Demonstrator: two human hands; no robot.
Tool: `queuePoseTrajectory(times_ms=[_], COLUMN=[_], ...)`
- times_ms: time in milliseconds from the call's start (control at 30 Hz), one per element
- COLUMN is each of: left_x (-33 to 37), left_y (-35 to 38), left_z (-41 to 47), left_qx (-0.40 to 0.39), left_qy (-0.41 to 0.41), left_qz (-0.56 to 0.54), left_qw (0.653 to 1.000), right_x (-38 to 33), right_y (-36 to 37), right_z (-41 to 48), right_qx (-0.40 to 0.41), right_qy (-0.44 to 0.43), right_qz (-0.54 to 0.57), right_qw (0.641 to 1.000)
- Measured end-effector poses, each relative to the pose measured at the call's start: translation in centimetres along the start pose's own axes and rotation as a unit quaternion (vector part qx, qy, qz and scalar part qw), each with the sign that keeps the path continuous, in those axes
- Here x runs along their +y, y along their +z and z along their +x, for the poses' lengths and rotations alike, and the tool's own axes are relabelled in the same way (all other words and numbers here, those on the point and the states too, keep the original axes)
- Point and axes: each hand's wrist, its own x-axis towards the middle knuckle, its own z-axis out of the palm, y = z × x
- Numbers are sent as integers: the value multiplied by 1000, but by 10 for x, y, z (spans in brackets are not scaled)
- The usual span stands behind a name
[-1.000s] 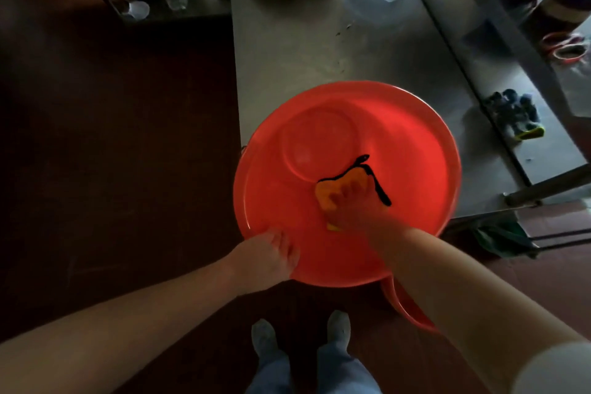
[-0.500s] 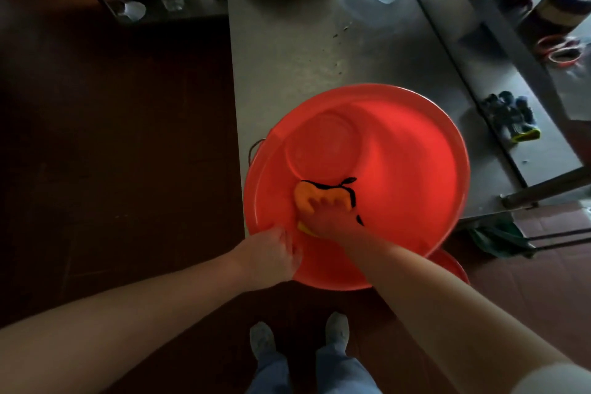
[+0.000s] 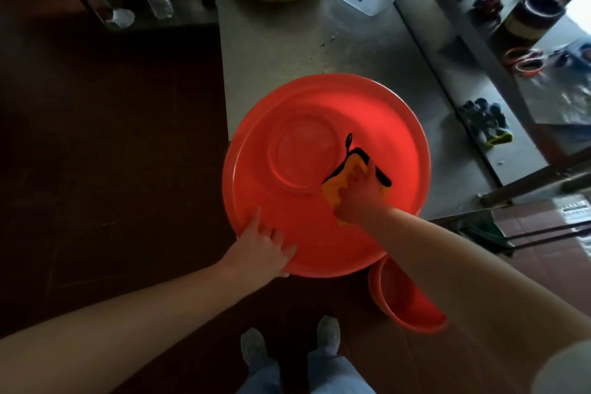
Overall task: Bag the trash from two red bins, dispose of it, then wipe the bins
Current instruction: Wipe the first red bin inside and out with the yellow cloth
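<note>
Head: two red bins (image 3: pixel 383 125) (image 3: pixel 412 307), one cloth (image 3: pixel 334 190)

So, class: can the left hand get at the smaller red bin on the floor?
Probably not easily. The left hand holds the rim of the big red bin, and the smaller red bin lies beyond the right forearm, which crosses above it; the hand would have to let go and pass under.

We see the large red bin (image 3: pixel 383 144) tipped against the near edge of the steel table (image 3: pixel 287 48), its round mouth facing us. An orange cloth (image 3: pixel 332 190) with black trim lies on its inner wall. The smaller red bin (image 3: pixel 403 304) sits below that edge.
</note>
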Motion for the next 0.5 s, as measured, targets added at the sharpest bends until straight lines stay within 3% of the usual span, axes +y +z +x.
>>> queuePoseTrajectory(times_ms=[167,367,500], left_x=[-20,-37,-41], left_y=[2,7,6], left_z=[1,7,9], left_qx=[48,80,107], left_qy=[57,114,132], left_qz=[31,72,75], left_qw=[997,988,983], right_x=[-2,-53,-61], right_y=[10,10,1], right_z=[-21,-45,-53], right_qx=[19,-63,-67], right_qy=[-7,-16,-48], right_qz=[65,255,281], right_qw=[998,965,956])
